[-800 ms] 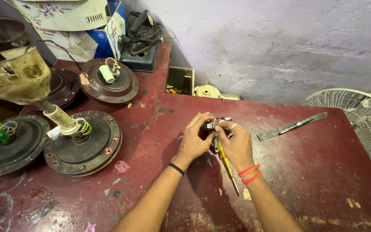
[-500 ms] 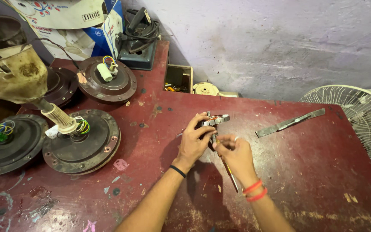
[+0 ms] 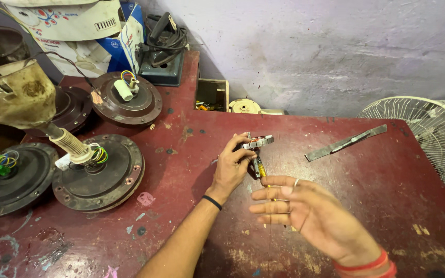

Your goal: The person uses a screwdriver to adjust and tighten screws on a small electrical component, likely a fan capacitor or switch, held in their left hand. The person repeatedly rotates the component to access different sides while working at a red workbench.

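Note:
My left hand [image 3: 233,166] pinches a small metal part [image 3: 258,142] with coppery bits, held just above the dark red table [image 3: 377,190]. Under it a thin screwdriver with a yellow handle [image 3: 259,168] points toward me; whether the left hand also grips it I cannot tell. My right hand [image 3: 305,211] hovers nearer to me, palm up, fingers spread and empty, a ring on one finger and red bands at the wrist.
Three round ceiling-fan motor housings [image 3: 99,172] [image 3: 130,100] [image 3: 9,177] with coloured wires sit at the left. A flat metal bar [image 3: 346,143] lies at the right. A white fan guard [image 3: 428,134] stands past the right edge. Boxes and a dark tool [image 3: 163,51] are at the back.
My right hand has let go of the part and screwdriver, drawn back toward me and opened. The left hand still holds the part in place.

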